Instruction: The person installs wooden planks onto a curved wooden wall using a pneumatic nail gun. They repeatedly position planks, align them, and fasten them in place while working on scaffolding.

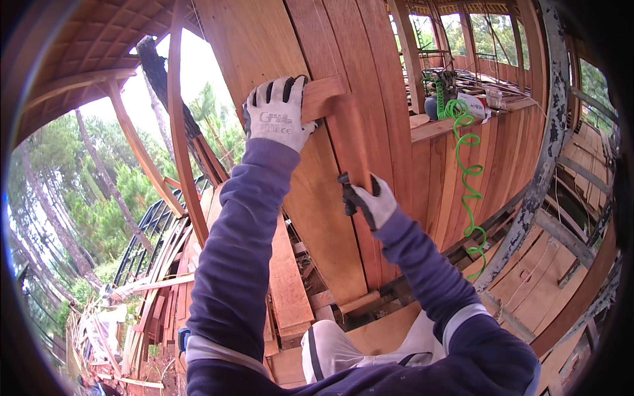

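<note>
My left hand [277, 113], in a white and black work glove, is up against the tall wooden boards [317, 39]. Its fingers are closed around the end of a short reddish wood block [325, 94], which lies across the boards. Lower and to the right, my right hand [375, 203], gloved alike, is closed on a tool with a black, round-ended part [345, 188]. The tool's kind is unclear. A blurred reddish-brown strip [355, 142] runs from the right hand up toward the block; whether it belongs to the tool cannot be made out.
A coiled green hose [470, 171] hangs over the low plank wall [439, 158] at right. A paint-worn metal frame [555, 119] curves up beyond it. Loose boards [287, 290] lie below, and stacked timber [158, 284] is at left.
</note>
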`<action>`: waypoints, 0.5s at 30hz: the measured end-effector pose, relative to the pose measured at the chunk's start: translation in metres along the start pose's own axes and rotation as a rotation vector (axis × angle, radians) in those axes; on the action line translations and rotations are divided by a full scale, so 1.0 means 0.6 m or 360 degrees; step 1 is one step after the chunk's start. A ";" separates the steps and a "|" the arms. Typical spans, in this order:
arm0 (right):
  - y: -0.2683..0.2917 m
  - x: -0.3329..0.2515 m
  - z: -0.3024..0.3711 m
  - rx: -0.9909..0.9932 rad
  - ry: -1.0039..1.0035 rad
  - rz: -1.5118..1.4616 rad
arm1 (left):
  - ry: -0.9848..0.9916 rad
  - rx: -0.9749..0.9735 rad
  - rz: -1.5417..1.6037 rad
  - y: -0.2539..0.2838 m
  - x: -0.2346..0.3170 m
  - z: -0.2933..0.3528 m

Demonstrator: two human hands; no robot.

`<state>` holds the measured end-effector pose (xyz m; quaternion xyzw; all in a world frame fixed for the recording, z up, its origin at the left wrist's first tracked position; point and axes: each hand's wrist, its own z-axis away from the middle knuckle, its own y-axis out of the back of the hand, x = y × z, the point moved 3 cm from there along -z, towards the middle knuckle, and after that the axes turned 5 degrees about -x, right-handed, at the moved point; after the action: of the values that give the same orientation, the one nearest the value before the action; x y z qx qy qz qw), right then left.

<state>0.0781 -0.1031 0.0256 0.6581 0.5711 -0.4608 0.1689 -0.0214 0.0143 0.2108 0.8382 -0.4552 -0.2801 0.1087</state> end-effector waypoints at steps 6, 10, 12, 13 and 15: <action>-0.082 -0.132 0.122 0.0124 0.1067 0.0334 | 0.0020 -0.0022 0.0009 0.000 -0.006 0.006; -0.024 -0.027 0.047 0.0374 0.0793 0.1285 | 0.0004 -0.0007 0.0025 0.012 -0.005 0.002; -0.014 -0.021 0.011 0.0090 0.0030 0.0128 | 0.0032 -0.0046 0.0004 0.007 -0.004 0.003; -0.011 -0.029 0.032 0.0255 0.0361 0.0542 | 0.0047 -0.0065 -0.0007 0.006 -0.005 0.002; -0.024 -0.051 0.082 0.0381 0.1026 0.1437 | 0.0011 -0.0053 0.0051 -0.001 -0.008 0.004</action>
<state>0.0473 -0.1538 0.0288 0.9589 0.1995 -0.1802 0.0906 -0.0243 0.0190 0.2102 0.8298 -0.4634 -0.2829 0.1287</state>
